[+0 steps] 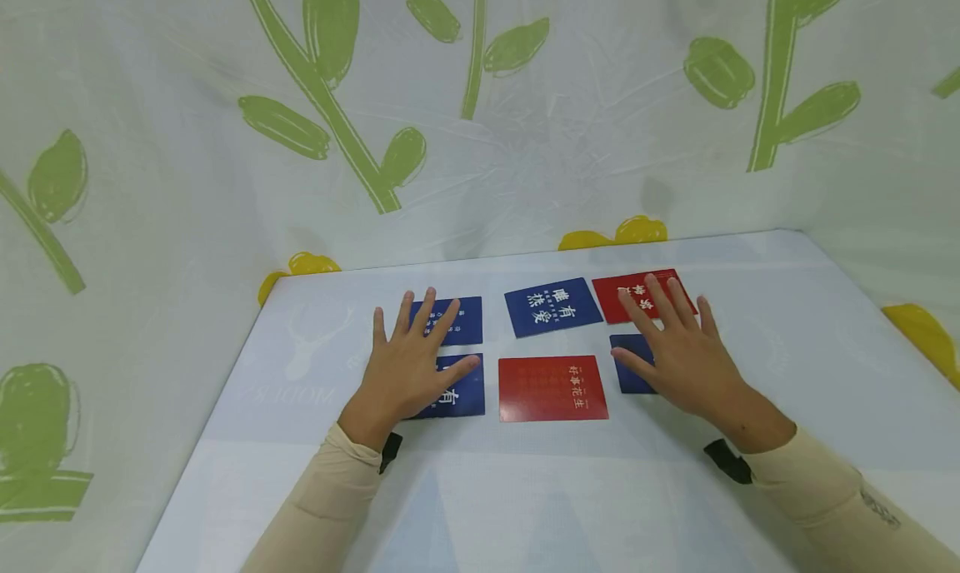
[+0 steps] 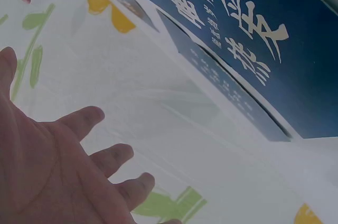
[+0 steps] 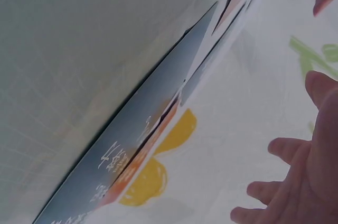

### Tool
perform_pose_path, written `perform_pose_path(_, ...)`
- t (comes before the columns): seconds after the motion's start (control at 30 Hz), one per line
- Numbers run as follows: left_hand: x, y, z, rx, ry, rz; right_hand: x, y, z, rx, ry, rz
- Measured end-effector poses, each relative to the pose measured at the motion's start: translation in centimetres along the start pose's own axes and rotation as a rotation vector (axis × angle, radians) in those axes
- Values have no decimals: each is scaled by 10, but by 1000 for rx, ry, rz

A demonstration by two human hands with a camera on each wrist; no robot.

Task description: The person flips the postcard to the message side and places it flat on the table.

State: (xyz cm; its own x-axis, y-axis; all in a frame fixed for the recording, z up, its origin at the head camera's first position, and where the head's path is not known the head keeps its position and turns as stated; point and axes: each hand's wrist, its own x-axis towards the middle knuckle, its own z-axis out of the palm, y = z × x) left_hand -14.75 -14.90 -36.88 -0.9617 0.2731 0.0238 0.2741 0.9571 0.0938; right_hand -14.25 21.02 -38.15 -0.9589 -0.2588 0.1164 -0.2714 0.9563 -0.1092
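Several blue and red cards with pale characters lie flat in two rows. My left hand, fingers spread, is over the left blue cards, one at the back and one in front, partly hiding both. On the right, my right hand spreads above a red card and a front blue card, covering part of each. Between the hands lie a tilted blue card and a red card. Both wrist views show the left palm and right palm held off the surface, gripping nothing.
The cards lie on a white table with faint printed patterns. Behind and beside it hangs a pale cloth with green leaves and yellow shapes. Black straps show at the wrists, below beige sleeves.
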Motion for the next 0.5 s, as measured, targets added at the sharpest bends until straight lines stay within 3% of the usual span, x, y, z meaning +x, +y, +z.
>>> perform_pose_path(0.5,-3,4,-3,7,17,32,-5,-12,-5,23,-13,-19)
